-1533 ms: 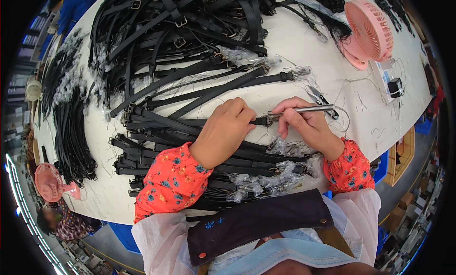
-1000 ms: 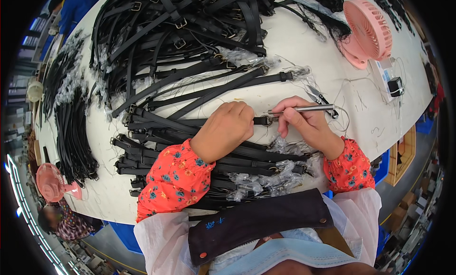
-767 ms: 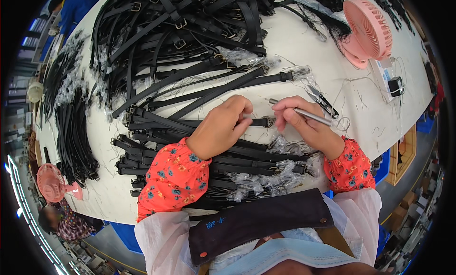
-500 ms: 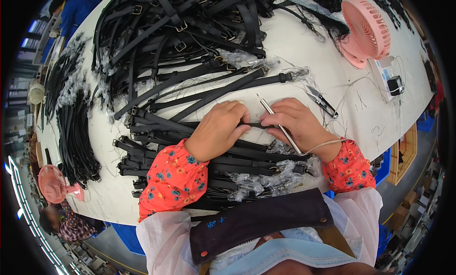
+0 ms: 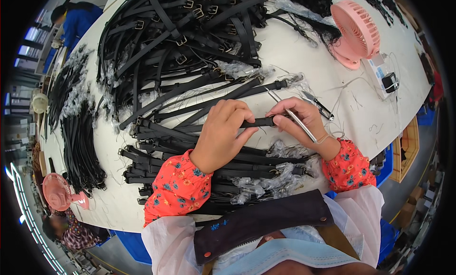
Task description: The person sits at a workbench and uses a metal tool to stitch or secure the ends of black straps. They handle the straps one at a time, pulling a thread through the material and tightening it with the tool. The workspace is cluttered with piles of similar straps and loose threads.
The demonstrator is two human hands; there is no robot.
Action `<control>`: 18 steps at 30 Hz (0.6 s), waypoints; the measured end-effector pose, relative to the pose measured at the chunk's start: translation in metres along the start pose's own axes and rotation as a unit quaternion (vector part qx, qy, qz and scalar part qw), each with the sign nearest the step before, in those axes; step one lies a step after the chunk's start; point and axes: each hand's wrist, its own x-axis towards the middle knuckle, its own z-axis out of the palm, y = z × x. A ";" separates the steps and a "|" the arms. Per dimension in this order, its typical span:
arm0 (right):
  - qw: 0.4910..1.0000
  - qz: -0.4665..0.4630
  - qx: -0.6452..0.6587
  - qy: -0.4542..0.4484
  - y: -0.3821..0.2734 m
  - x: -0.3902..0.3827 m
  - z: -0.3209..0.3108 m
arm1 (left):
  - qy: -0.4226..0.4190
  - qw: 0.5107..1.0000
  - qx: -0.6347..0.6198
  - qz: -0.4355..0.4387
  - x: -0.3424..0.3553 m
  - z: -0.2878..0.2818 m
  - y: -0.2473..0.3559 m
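A narrow black belt (image 5: 264, 122) stretches between my two hands above the table. My left hand (image 5: 223, 135) is closed, pinching it between thumb and fingers. At the belt's right end, my right hand (image 5: 304, 116) also pinches it, thumb in front. The same hand carries a slim silver pen-shaped tool (image 5: 295, 117), tilted with its upper end pointing to the far left, off the belt. Below my hands lies a row of black belts (image 5: 237, 160), with buckles and crumpled clear plastic wrap (image 5: 270, 182) toward their right ends.
A large heap of buckled black belts (image 5: 180, 28) covers the far left. Thread snips (image 5: 319, 105) lie right of my right hand. A pink fan (image 5: 356, 30) and a white power strip (image 5: 376, 78) stand at the far right. Another pink fan (image 5: 58, 192) sits at the left edge.
Both hands have shifted slightly, and the belt between them now shows a wider, flatter stretch. The silver tool has swung to a more slanted angle, moving right.
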 end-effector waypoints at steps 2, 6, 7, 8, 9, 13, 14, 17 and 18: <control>0.996 -0.063 -0.064 0.007 0.003 -0.001 0.002 | 0.004 0.998 0.060 0.015 -0.002 0.001 0.003; 0.965 -0.194 -0.173 -0.014 0.001 0.001 0.004 | -0.007 0.992 0.115 0.045 -0.005 0.004 0.004; 0.967 -0.184 -0.174 -0.014 0.000 0.000 0.003 | -0.014 0.992 0.114 0.050 -0.005 0.004 0.004; 0.974 -0.164 -0.154 -0.001 0.002 0.000 0.004 | -0.024 0.996 0.068 0.047 -0.003 0.004 0.001; 0.980 -0.144 -0.133 0.014 0.005 -0.001 0.005 | -0.034 0.998 0.024 0.043 -0.002 0.003 -0.003; 0.986 -0.118 -0.116 0.023 0.009 0.001 0.005 | -0.064 0.994 -0.086 -0.004 -0.003 0.003 -0.013; 0.988 -0.112 -0.108 0.022 0.009 0.002 0.004 | -0.069 0.993 -0.090 -0.013 -0.003 0.002 -0.012; 0.990 -0.105 -0.096 0.019 0.007 0.003 0.002 | -0.098 0.985 -0.128 -0.055 -0.002 0.001 -0.009; 0.989 -0.112 -0.097 0.017 0.008 0.003 0.001 | -0.117 0.977 -0.156 -0.082 -0.002 0.001 -0.010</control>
